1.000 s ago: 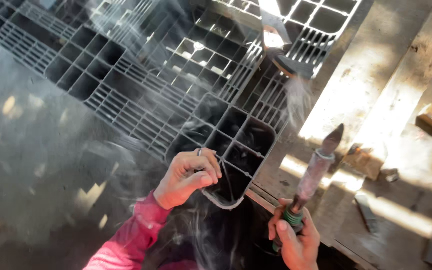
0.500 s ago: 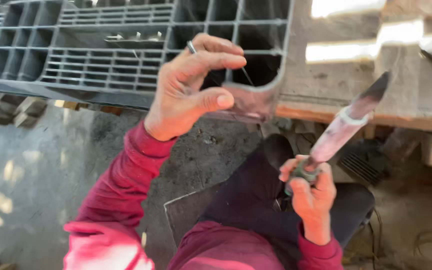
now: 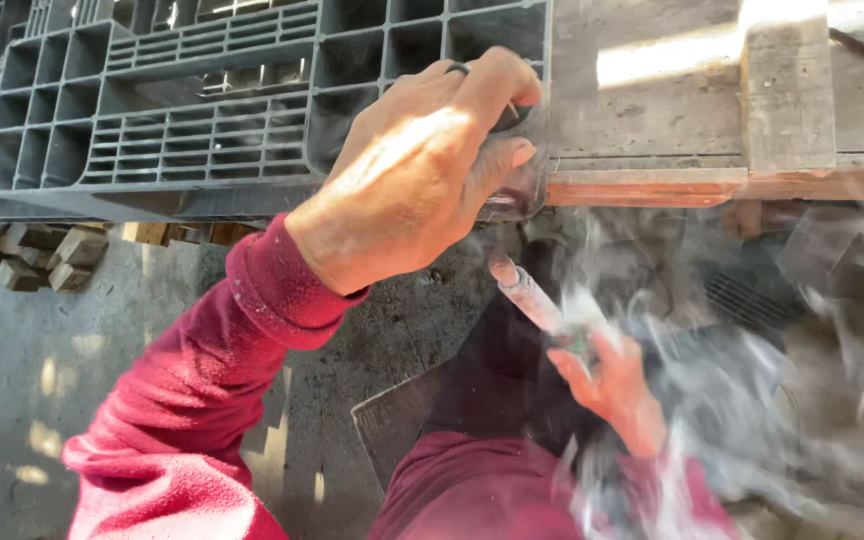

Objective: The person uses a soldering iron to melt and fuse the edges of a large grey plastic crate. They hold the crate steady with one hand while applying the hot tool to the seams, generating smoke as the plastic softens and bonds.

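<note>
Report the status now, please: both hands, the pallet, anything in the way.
Left hand gripping dark strip at grey plastic pallet corner. Right hand holding rod-shaped tool, tip up. Smoke veils right side.

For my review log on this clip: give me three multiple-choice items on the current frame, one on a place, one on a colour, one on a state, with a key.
1. Where is the left hand?
A. at the edge of the dark plastic pallet
B. flat on the concrete floor
C. on the small wood blocks

2. What colour is the sleeve?
A. blue
B. dark red
C. white

3. What state is the rod-like tool in?
A. lying loose on the wooden boards
B. stuck upright in the pallet
C. held in the right hand, tip raised, smoke around it

Key: 1 A, the fingers curl over a dark piece at the pallet's corner. 2 B, the arm's cloth is dark red. 3 C, the right hand closes round its lower end amid drifting smoke.
</note>
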